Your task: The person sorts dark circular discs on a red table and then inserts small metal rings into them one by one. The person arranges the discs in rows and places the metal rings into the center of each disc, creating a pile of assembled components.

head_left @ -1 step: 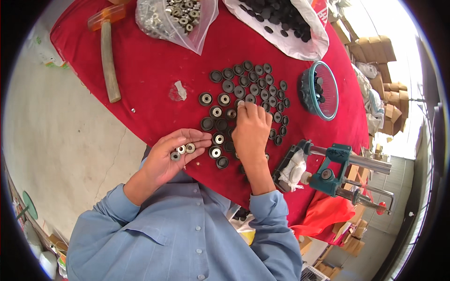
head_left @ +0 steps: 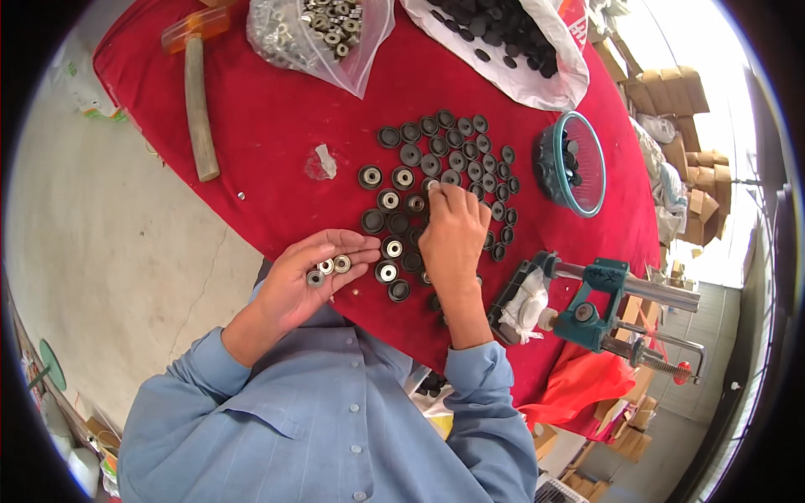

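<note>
So roughly part-way, I'd say: a handful of the black cups (head_left: pixel 410 155) on the red worktop (head_left: pixel 277 151) had metal rings sitting in them, mostly at the near left, while most of the spread looked bare. The left hand (head_left: pixel 314 272) lay palm up, loosely open, cradling three spare rings (head_left: pixel 341 263). The right hand (head_left: pixel 455 230) was bunched narrow, fingertips at another ring (head_left: pixel 433 184) in a cup; couldn't tell if it was pinching or pressing.
</note>
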